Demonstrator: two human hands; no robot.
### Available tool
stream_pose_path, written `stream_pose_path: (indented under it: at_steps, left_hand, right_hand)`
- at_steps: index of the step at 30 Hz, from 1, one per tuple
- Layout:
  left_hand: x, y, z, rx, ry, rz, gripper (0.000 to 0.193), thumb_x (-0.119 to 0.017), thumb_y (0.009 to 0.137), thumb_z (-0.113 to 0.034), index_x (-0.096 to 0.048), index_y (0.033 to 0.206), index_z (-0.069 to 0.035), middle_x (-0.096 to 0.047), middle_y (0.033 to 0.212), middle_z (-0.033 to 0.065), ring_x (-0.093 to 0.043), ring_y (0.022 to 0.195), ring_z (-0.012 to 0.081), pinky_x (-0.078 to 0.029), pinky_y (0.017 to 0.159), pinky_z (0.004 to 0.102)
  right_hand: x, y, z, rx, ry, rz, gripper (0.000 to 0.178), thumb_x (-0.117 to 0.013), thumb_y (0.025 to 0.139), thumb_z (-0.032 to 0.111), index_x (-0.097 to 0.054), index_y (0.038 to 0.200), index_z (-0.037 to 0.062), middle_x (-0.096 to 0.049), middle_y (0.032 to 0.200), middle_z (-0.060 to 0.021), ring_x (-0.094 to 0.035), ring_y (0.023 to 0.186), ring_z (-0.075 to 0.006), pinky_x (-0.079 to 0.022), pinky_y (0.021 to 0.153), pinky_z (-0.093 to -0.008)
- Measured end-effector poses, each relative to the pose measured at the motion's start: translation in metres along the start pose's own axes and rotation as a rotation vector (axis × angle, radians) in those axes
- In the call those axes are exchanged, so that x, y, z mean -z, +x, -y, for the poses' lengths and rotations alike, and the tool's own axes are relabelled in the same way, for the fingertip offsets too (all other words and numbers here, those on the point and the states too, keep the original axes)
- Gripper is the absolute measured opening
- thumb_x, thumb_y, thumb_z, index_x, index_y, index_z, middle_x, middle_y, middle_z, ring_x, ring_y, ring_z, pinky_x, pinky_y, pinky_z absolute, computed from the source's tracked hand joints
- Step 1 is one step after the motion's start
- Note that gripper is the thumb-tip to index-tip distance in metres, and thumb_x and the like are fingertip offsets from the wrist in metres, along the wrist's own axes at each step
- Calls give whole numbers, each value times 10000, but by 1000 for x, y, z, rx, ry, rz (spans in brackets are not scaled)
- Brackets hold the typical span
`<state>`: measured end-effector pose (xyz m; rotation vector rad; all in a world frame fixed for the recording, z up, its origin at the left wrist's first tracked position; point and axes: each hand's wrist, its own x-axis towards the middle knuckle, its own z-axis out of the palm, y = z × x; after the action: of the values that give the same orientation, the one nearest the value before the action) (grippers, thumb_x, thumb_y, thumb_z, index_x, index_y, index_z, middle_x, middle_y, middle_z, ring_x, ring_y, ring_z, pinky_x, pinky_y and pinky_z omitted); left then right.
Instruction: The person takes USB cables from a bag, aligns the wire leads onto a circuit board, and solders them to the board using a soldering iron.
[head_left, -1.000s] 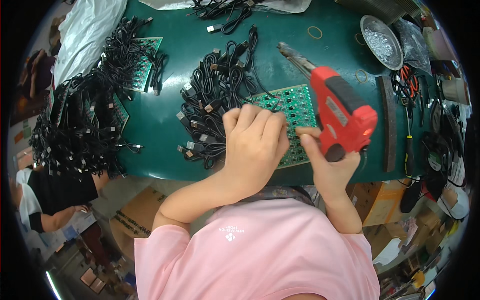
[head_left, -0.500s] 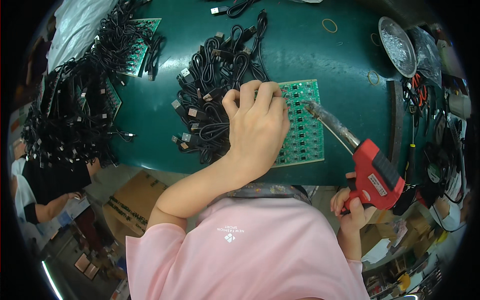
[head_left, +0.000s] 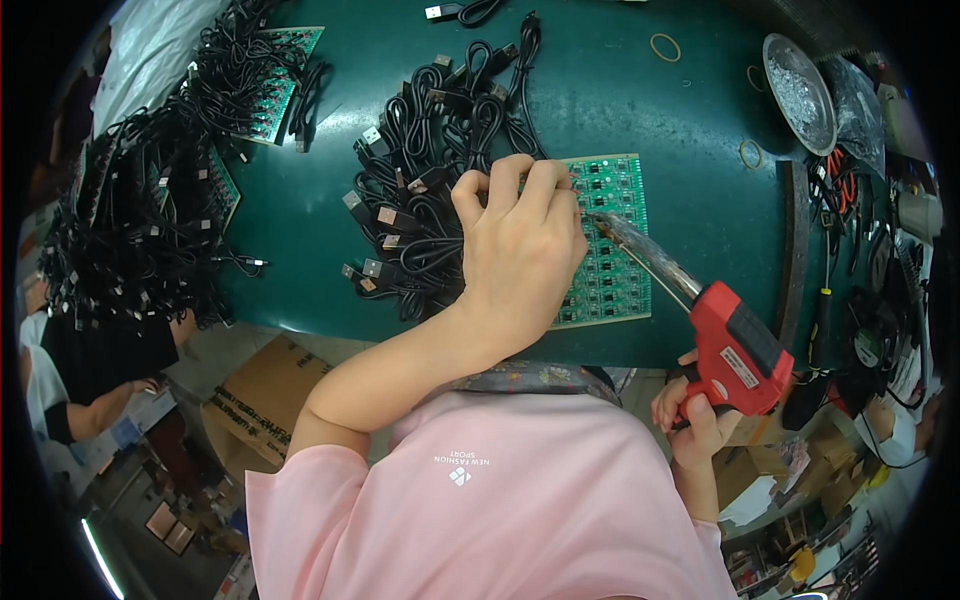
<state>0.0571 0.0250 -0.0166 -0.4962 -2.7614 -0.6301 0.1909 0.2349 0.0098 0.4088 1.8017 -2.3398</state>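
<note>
A green circuit board (head_left: 622,268) with rows of small black chips lies on the table in front of me. My left hand (head_left: 525,250) rests over its left edge, fingers curled and pressed together; what they grip is hidden beneath them. Held by its handle in my right hand (head_left: 700,420) is a red and black soldering gun (head_left: 738,345). Its dark tip points at the board, close to my left fingertips; whether it touches cannot be told. Coiled black USB cables (head_left: 400,225) are bunched to the left of my left hand, against the board's side.
A large heap of black cables (head_left: 140,230) with more boards (head_left: 268,105) covers the table's left end. At the far right stand a metal dish (head_left: 800,95) of silvery bits, a dark bar (head_left: 793,250) and a screwdriver (head_left: 822,310). Rubber bands (head_left: 665,47) lie farther back.
The soldering gun has shifted left, bringing its tip nearer to my left fingers over the board. My left hand stays in nearly the same place, still curled.
</note>
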Motion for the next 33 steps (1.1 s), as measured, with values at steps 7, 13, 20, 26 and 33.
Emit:
stream_pose_path:
  at_steps: [7, 13, 20, 26, 33]
  left_hand:
    - [3, 2, 0, -10, 13, 34, 159, -712, 660, -55, -605, 778, -63, -563, 978, 23, -504, 999, 237, -295, 850, 425]
    - [4, 4, -1, -12, 12, 53, 149, -703, 666, -56, -598, 772, -62, -562, 977, 30, -502, 999, 242, -295, 844, 429]
    - [3, 4, 0, -16, 23, 53, 155, -700, 665, -57, -598, 781, -56, -560, 989, 37, -502, 1000, 246, -298, 839, 435]
    - [2, 3, 1, -24, 21, 56, 160, -700, 664, -58, -603, 791, -54, -561, 989, 41, -503, 998, 247, -298, 838, 437]
    - [7, 5, 6, -100, -39, 81, 160, -711, 678, -40, -631, 816, -49, -565, 973, 44, -511, 979, 241, -342, 848, 410]
  right_hand:
    - [-1, 0, -1, -6, -4, -10, 472, -562, 915, 276, -373, 1119, -106, -451, 497, -79, -395, 359, -140, -371, 377, -278]
    - [-2, 0, -2, -30, 53, -39, 415, -593, 887, 225, -420, 1110, -79, -480, 529, -81, -417, 399, -137, -384, 413, -279]
    - [-6, -1, 2, 23, -82, -50, 511, -580, 897, 246, -371, 1187, -119, -461, 516, -75, -395, 374, -132, -378, 383, -278]
    - [3, -6, 8, 23, 41, -66, 577, -635, 867, 179, -380, 1297, -110, -541, 638, -90, -458, 478, -119, -410, 465, -279]
    - [1, -7, 7, -18, 72, -83, 608, -641, 870, 229, -378, 1298, -113, -535, 618, -79, -451, 465, -119, -416, 470, -276]
